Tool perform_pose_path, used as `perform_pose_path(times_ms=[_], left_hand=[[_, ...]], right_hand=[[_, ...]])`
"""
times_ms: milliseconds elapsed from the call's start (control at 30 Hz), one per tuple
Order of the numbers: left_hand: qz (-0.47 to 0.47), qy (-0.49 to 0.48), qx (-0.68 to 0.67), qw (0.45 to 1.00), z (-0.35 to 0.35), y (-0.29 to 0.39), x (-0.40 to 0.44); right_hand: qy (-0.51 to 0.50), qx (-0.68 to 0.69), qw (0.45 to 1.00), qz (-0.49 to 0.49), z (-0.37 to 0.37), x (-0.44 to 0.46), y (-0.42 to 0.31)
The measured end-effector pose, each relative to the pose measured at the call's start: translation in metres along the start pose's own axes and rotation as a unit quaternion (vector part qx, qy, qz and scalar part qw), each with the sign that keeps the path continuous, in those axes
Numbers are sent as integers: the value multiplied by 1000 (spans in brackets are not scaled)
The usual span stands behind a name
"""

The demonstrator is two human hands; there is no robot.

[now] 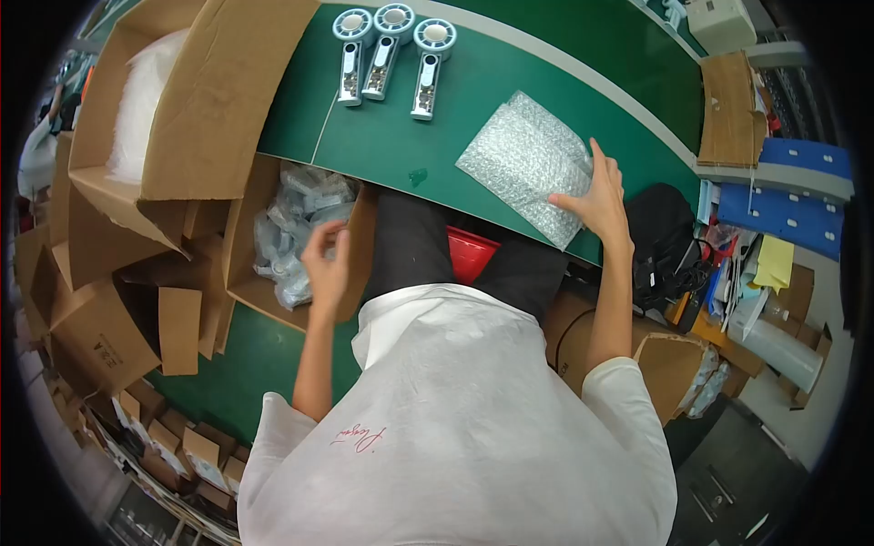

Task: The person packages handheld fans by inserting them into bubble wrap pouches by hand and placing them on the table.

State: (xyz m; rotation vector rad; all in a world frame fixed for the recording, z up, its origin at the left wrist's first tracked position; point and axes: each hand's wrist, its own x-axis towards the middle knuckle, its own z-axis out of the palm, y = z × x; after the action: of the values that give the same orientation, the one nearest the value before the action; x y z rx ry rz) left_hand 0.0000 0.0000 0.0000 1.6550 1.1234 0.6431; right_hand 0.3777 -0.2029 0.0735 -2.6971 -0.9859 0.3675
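The bubble wrap (523, 164) lies flat on the green bench (382, 146), toward the right, with its lowest corner at the front edge. It looks like more than one layer, edges slightly out of line. The right hand (599, 205) is at its right side, its grip spread wide: the thumb reaches over the wrap and the fingers extend beyond its right edge. It is not closed around the wrap; whether the thumb presses on it, I cannot tell.

The left hand (328, 259) is over the right part of an open carton (244, 241), which holds a heap of clear-bagged items (296, 227). Its grip is loosely curled, thumb near the fingers; whether it has hold of any bag, I cannot tell.

Farther back on the bench, three round-headed devices (428, 68) in pale blue and silver lie with their handles toward the person, two close together and one a little to the right. At far left, a large cardboard box (218, 91) contains white plastic (150, 100). Right of the right hand are a black bag (660, 237) and, beyond it, blue panels (792, 218).
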Motion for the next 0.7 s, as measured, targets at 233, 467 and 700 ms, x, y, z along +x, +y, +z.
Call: perform_pose_path(times_ms=[233, 467, 700], left_hand=[[243, -81, 20, 966, 116, 125, 52], [187, -117, -6, 975, 158, 157, 96], [152, -70, -29, 985, 166, 126, 90]], right_hand=[[39, 206, 975, -73, -17, -5, -5], [58, 395, 914, -74, -8, -10, 13], [14, 529, 846, 69, -9, -38, 44]])
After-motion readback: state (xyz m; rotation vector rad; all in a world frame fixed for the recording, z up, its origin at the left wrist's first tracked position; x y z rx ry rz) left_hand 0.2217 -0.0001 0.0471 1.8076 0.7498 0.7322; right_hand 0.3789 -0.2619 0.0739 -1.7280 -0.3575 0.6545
